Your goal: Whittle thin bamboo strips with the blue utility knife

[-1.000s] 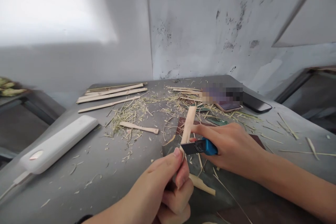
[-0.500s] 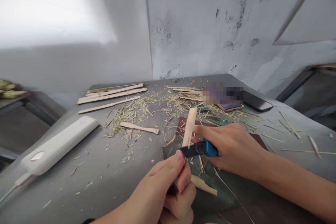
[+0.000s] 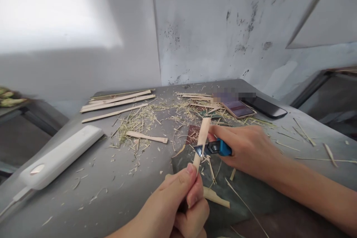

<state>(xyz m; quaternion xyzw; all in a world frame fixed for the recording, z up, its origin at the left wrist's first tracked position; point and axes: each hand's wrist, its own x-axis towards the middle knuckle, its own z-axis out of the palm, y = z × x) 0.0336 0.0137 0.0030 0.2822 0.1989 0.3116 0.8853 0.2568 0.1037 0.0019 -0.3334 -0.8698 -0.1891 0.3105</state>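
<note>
Between the thumb and fingers of my left hand (image 3: 184,197) is the lower end of a pale bamboo strip (image 3: 204,128), which points up and away from me. My right hand (image 3: 248,148) is closed around a blue and black utility knife (image 3: 221,147). Its blade lies against the strip just above my left thumb, with a thin shaving beside it. Under my hands is a dark mat (image 3: 223,178), with a shaped bamboo piece (image 3: 216,197) on it. Another carved bamboo piece (image 3: 147,137) rests among shavings to the left.
Several long bamboo strips (image 3: 119,102) lie at the back left. A white corded device (image 3: 63,156) is on the left of the grey table (image 3: 111,200). Two phones (image 3: 238,107) (image 3: 264,107) lie at the back right. Shavings (image 3: 136,121) are scattered across the middle, and a wall stands behind.
The knife blade has moved up the strip, away from my left thumb, and turned so its face shows. A thin shaving now stands at the blade. The view has shifted slightly.
</note>
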